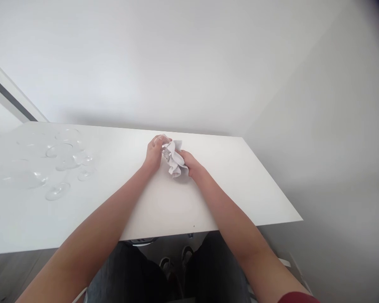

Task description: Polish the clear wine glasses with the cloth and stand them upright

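My left hand (154, 152) is curled around a clear glass (163, 140) that is hard to make out against the white table (227, 185). Against that glass my right hand (192, 164) presses a crumpled white cloth (174, 160), fingers closed on it. Both hands are over the middle of the table, toward its far edge. Most of the glass is hidden by the cloth and fingers.
Several clear wine glasses (63, 162) lie and stand in a group on the left part of the table. White walls rise behind and to the right. Below the near edge are my dark trousers and shoes (173, 263).
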Demonstrator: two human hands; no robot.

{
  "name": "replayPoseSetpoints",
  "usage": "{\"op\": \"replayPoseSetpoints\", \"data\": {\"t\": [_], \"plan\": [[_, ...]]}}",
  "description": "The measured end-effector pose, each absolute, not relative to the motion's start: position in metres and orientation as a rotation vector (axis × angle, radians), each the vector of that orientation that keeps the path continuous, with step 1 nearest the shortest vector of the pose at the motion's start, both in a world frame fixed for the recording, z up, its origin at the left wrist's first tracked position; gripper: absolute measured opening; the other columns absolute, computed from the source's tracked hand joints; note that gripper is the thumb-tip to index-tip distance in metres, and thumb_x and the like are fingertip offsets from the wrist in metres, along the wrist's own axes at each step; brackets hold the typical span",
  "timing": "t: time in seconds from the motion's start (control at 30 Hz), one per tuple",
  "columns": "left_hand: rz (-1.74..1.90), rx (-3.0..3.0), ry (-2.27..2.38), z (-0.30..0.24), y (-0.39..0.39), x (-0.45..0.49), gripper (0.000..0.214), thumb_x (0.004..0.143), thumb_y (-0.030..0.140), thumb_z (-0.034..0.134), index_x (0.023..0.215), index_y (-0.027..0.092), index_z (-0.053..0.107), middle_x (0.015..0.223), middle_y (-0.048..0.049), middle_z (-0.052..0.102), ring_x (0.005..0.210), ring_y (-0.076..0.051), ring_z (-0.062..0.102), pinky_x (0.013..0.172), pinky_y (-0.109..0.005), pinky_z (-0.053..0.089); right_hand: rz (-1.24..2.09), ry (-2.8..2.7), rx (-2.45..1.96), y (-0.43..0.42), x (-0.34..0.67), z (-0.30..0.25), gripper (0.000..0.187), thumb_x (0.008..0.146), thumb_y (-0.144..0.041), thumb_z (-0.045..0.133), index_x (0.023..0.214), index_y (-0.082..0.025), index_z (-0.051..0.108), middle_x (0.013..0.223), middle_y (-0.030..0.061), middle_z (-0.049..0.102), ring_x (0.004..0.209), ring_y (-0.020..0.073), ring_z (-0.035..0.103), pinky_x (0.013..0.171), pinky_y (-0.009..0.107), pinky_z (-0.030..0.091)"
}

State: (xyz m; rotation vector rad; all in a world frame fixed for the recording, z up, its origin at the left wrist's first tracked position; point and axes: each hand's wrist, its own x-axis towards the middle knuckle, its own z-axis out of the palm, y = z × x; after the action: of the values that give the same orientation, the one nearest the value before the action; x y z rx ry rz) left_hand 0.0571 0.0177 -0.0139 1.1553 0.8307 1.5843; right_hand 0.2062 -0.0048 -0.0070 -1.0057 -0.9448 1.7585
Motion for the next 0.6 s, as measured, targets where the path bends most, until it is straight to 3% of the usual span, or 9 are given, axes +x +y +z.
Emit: {"op": "replayPoseSetpoints", "data": {"t": [0.17, 0.37, 0.6], "plan": [[1.579, 1.226, 0.882, -0.014, 0.017, 0.056, 0.033, 0.089, 0.053, 0.071, 0.094, 0.021, 0.071, 0.109, -0.0091, 0.077, 0.09, -0.017, 0.064, 0.068, -0.026, 0.048, 1.517, -0.82, -1.126, 0.007, 0.203, -0.011, 0.024, 0.087, -0.037, 0.077, 0.082, -0.016, 0.068, 0.069, 0.003, 0.069, 0.058, 0.0145, 0.062, 0.053, 0.024, 0.049], [1.545, 1.206, 0.888, -0.012, 0.012, 0.061, 0.036, 0.083, 0.051, 0.078, 0.095, 0.019, 0.069, 0.113, -0.0123, 0.077, 0.097, -0.019, 0.068, 0.071, -0.028, 0.056, 0.98, -0.623, -1.217, 0.021, 0.219, -0.009, 0.026, 0.091, -0.044, 0.066, 0.09, -0.018, 0.065, 0.084, 0.0038, 0.071, 0.075, 0.0166, 0.068, 0.063, 0.025, 0.053], [1.596, 1.126, 0.911, -0.014, 0.013, 0.06, 0.042, 0.08, 0.051, 0.083, 0.102, 0.021, 0.063, 0.118, -0.0102, 0.074, 0.108, -0.021, 0.069, 0.082, -0.036, 0.065, 0.83, -0.578, -1.097, 0.022, 0.227, -0.012, 0.031, 0.094, -0.05, 0.055, 0.098, -0.02, 0.061, 0.09, 0.0048, 0.069, 0.087, 0.0189, 0.07, 0.067, 0.027, 0.057]]}}
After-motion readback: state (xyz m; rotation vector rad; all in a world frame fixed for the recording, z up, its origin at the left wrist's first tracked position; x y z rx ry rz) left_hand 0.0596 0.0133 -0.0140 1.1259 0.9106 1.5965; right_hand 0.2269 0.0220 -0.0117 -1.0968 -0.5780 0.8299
